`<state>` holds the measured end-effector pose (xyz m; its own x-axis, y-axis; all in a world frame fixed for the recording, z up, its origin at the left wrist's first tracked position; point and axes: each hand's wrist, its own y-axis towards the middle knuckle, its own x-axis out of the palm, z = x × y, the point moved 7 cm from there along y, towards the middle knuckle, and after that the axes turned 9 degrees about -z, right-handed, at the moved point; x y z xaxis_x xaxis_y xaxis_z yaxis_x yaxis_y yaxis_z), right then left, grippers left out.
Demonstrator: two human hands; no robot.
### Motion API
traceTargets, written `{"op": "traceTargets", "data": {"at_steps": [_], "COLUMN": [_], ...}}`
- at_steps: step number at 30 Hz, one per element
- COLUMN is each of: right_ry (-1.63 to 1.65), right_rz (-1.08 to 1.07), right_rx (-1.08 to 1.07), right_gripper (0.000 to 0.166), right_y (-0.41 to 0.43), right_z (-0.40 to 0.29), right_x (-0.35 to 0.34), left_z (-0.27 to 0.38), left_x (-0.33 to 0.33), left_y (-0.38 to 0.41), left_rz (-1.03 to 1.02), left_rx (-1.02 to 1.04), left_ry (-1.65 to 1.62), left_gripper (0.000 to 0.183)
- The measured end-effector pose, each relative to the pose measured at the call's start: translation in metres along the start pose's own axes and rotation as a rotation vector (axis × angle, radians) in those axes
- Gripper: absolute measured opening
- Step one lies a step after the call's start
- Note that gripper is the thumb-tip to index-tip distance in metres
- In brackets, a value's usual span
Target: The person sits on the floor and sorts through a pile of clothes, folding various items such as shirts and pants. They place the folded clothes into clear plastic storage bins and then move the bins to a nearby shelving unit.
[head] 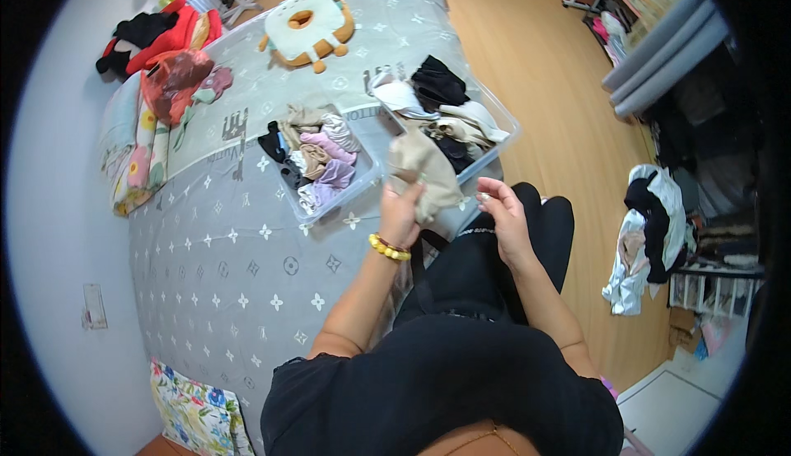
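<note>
A beige cloth garment (426, 168) hangs from my left hand (400, 209), pinched between thumb and fingers and slightly blurred. To its right my right hand (503, 218) is raised with curled fingers, apart from the garment; whether something small sits at its fingertips is unclear. Just beyond the garment stands a clear plastic bin (514, 125) holding loose black, white and beige clothes (473, 119). Left of it, a smaller clear plastic bin (371, 178) contains several rolled or folded pieces of clothing (324, 153) in lilac, pink, beige, white and black.
Both bins rest on a bed with a grey patterned sheet (247, 270). A toast-shaped plush cushion (309, 26) lies at the far end. Folded bedding (133, 153) and a red plastic bag (176, 82) are along the left wall. Clothes (646, 233) are heaped right of the wooden floor (550, 116).
</note>
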<state>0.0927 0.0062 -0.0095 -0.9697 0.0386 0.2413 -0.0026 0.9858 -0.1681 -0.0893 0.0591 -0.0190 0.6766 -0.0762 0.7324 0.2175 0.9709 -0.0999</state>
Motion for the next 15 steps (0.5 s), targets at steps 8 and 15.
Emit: {"op": "traceTargets", "data": {"at_steps": [8,15], "right_ry": [-0.072,-0.087], "right_rz": [-0.197,-0.222], "right_rx": [0.126,0.212], "right_gripper": [0.023,0.023], "right_y": [0.019,0.022], "right_z": [0.042,0.062], "right_x": [0.057,0.056], "left_z": [0.164,0.131], "left_x": [-0.116,-0.224], "left_y": [0.115,0.214], "left_rz": [0.554,1.041], "left_rx": [0.782,0.475], "left_ry": [0.316,0.001], "left_gripper": [0.037,0.058]}}
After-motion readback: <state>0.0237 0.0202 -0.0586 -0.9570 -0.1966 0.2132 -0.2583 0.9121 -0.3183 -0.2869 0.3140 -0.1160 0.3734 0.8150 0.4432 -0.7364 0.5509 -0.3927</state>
